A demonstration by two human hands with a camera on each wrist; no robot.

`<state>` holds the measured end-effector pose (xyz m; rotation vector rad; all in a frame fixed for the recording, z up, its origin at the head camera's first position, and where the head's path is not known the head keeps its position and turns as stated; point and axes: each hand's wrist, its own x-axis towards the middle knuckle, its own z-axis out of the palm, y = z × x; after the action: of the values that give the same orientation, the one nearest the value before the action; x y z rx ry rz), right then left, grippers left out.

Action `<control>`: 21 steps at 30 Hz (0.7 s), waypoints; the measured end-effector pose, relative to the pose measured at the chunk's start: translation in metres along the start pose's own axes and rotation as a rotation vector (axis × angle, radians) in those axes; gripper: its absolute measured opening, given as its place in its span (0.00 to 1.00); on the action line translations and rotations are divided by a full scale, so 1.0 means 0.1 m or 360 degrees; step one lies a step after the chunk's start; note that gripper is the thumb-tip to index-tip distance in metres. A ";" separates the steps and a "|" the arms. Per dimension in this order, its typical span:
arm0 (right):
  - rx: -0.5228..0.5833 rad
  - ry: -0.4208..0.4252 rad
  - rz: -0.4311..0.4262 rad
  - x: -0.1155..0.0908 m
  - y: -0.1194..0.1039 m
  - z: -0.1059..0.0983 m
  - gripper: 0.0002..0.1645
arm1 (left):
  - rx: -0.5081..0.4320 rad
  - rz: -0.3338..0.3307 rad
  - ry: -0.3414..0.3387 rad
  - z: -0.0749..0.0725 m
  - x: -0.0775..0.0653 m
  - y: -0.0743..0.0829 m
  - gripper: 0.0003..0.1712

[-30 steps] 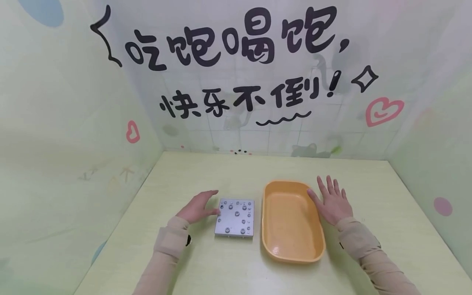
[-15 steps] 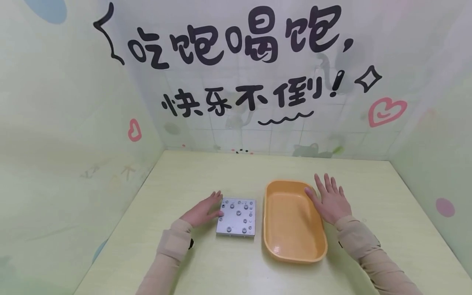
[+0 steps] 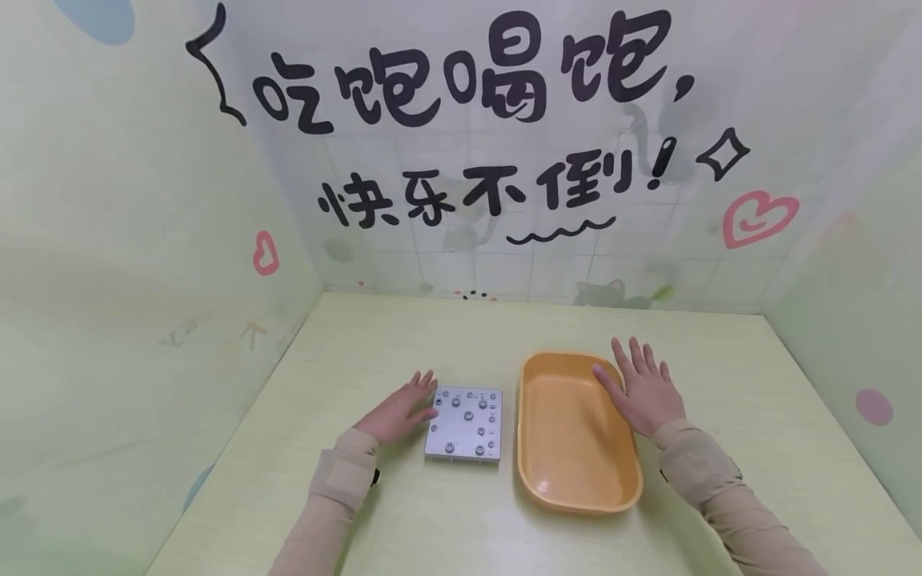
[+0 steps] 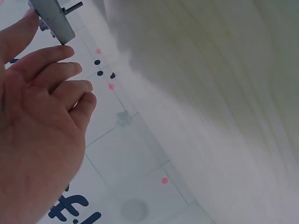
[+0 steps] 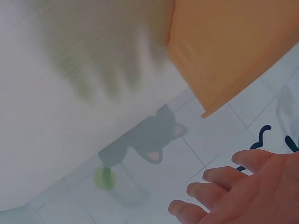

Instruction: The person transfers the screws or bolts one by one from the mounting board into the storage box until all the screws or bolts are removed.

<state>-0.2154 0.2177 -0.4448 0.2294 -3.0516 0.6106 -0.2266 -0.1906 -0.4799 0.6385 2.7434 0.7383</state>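
Note:
A square silver metal plate, with several round screw heads on its top, lies in the middle of the table in the head view. At its left edge is my left hand, thumb tip right at the edge and fingers reaching toward its far left corner. The left wrist view shows the plate edge-on, a thin pin sticking out from its underside, with the index fingertip close by its corner. An orange tray stands to the right of the plate. My right hand is spread at the tray's right rim, thumb overlapping the inside.
The light wooden table carries the plate and tray, with a narrow gap between them. A printed back wall with black lettering rises behind, and side walls stand left and right.
My left hand has shifted slightly right, its fingers drawing up to the plate's far left corner. The right hand has moved slightly left over the tray's rim. The view has shifted a little.

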 end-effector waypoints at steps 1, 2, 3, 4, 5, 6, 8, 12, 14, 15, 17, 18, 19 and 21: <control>0.0003 -0.0003 -0.0003 0.00 -0.01 0.00 0.49 | -0.0006 0.0002 0.0000 0.00 0.00 0.00 0.35; 0.0006 -0.0005 -0.0006 0.00 -0.01 -0.01 0.49 | -0.0012 0.0005 0.0000 0.00 0.00 -0.01 0.35; 0.0005 -0.0007 -0.0008 0.01 -0.02 -0.02 0.49 | -0.0015 0.0007 0.0001 0.00 0.00 -0.01 0.35; 0.0004 -0.0008 -0.0011 0.01 -0.03 -0.02 0.49 | -0.0021 0.0008 0.0001 0.01 0.00 -0.02 0.35; 0.0004 -0.0012 -0.0014 0.01 -0.04 -0.04 0.50 | -0.0024 0.0009 0.0002 0.01 0.00 -0.02 0.34; 0.0009 -0.0014 -0.0017 0.02 -0.05 -0.05 0.50 | -0.0028 0.0012 0.0004 0.01 0.00 -0.03 0.34; 0.0011 -0.0016 -0.0022 0.04 -0.07 -0.08 0.51 | -0.0032 0.0011 -0.0002 0.01 0.01 -0.03 0.34; 0.0004 0.0003 -0.0048 0.10 -0.16 -0.14 0.50 | -0.0045 0.0008 -0.0013 0.01 0.01 -0.04 0.34; -0.0017 0.0017 -0.0076 0.14 -0.22 -0.17 0.48 | -0.0048 0.0007 -0.0018 0.01 0.01 -0.04 0.34; -0.0020 0.0024 -0.0094 0.17 -0.26 -0.18 0.47 | -0.0047 0.0005 -0.0020 0.01 0.01 -0.04 0.34; -0.0039 0.0022 -0.0133 0.22 -0.35 -0.20 0.45 | -0.0047 0.0004 -0.0026 0.00 0.01 -0.04 0.34; -0.0049 0.0019 -0.0156 0.24 -0.40 -0.20 0.44 | -0.0052 0.0012 -0.0023 0.00 0.01 -0.05 0.34; -0.0059 0.0013 -0.0176 0.27 -0.46 -0.21 0.44 | -0.0053 0.0013 -0.0029 0.00 0.02 -0.05 0.34; -0.0069 0.0008 -0.0221 0.32 -0.57 -0.23 0.42 | -0.0054 0.0024 -0.0030 0.00 0.02 -0.06 0.34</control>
<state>-0.2389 0.1694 -0.4005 0.4331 -3.0075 0.5351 -0.2302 -0.1939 -0.4830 0.6563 2.7060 0.7761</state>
